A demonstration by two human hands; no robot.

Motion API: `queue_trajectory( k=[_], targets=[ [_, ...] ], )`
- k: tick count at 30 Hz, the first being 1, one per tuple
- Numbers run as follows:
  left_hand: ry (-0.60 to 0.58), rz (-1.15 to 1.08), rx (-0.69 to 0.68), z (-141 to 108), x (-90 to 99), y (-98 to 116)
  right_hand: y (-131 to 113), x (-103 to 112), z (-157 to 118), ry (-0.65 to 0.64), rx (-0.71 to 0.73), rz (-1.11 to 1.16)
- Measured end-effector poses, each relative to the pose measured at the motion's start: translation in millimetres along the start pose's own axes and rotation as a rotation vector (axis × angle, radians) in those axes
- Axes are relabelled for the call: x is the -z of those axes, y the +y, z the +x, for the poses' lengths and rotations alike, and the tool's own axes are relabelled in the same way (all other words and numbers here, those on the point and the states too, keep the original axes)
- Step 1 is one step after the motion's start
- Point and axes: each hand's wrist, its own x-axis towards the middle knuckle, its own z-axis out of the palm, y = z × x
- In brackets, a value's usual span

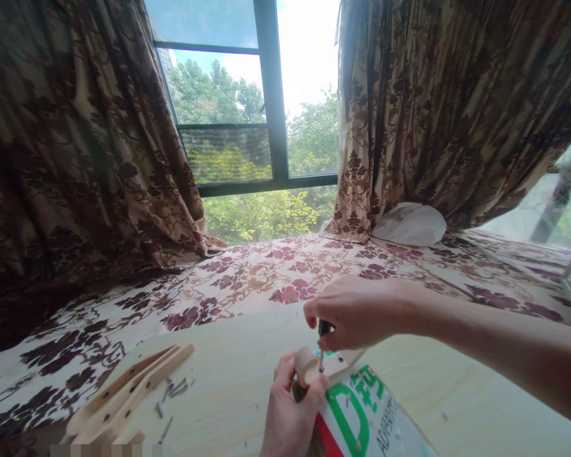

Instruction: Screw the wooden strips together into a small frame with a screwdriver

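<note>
The round wood piece is at the top end of the printed pack, touching a flat wood piece. The left hand's fingers are clamped on the round piece. The right hand's fingers are closed on a screwdriver, tip down, so this join looks only partly done. Left of the pack, long wood pieces and loose screws lie on the table, not used yet. The pack says "D钙" in big green; smaller letters start "AD", the rest unclear.
</note>
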Motion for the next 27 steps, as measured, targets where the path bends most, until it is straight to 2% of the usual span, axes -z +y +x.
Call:
queue_trajectory(
  k=[4, 8, 13, 21, 27],
  targets=[
    [-0.013, -0.004, 0.005, -2.0, 0.1, 3.1, -1.8, 5.0, -2.1, 0.001, 0.065, 0.015],
    [-0.017, -0.007, 0.015, -1.2, 0.2, 3.2, -0.8, -4.3, 4.7, 0.041, 0.094, -0.006],
    [-0.013, -0.011, 0.012, -0.1, -0.4, 2.4, -0.7, -8.3, 8.4, 0.060, 0.035, -0.013],
    [-0.007, -0.028, 0.013, -1.6, -2.0, 2.4, -2.0, 4.4, -0.4, -0.049, 0.046, 0.021],
    [-0.042, -0.027, 0.044, -1.9, 0.6, 2.7, -0.7, -2.6, 4.5, 0.006, -0.007, -0.036]
  ],
)
